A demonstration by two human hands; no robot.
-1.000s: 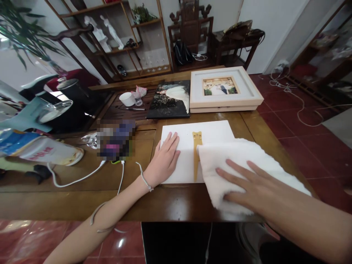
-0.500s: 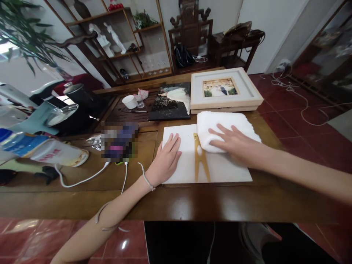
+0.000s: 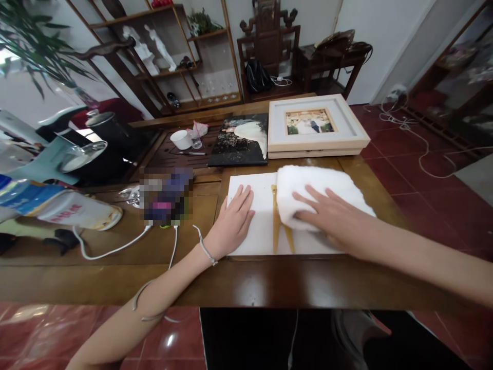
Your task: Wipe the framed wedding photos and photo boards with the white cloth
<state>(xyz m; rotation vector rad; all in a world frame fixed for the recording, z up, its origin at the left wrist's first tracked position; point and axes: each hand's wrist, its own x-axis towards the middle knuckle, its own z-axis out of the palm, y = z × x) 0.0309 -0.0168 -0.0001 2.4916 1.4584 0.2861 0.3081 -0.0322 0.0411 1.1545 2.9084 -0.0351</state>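
Note:
My left hand (image 3: 233, 223) lies flat on the left part of a white board (image 3: 262, 205), fingers stretched out. My right hand (image 3: 333, 218) holds a folded white towel (image 3: 314, 180) against the board's right part, its fingers spread over the cloth and the thumb sunk into a fold. Between the two hands, a yellow wooden clip-like piece (image 3: 276, 231) with two legs shows on the board. The towel covers part of its right side; whether it is printed or loose I cannot tell.
Behind the board are a light wooden picture frame (image 3: 354, 134) and a dark photo panel (image 3: 227, 146). To the left stand a white cup (image 3: 181, 139), a blurred-out device (image 3: 167, 198) with white cables, and a plastic jar (image 3: 82, 209). The table's front edge (image 3: 254, 300) is near me.
My right hand has slid the towel toward me and slightly to the right, over more of the yellow piece. The left hand stays in place.

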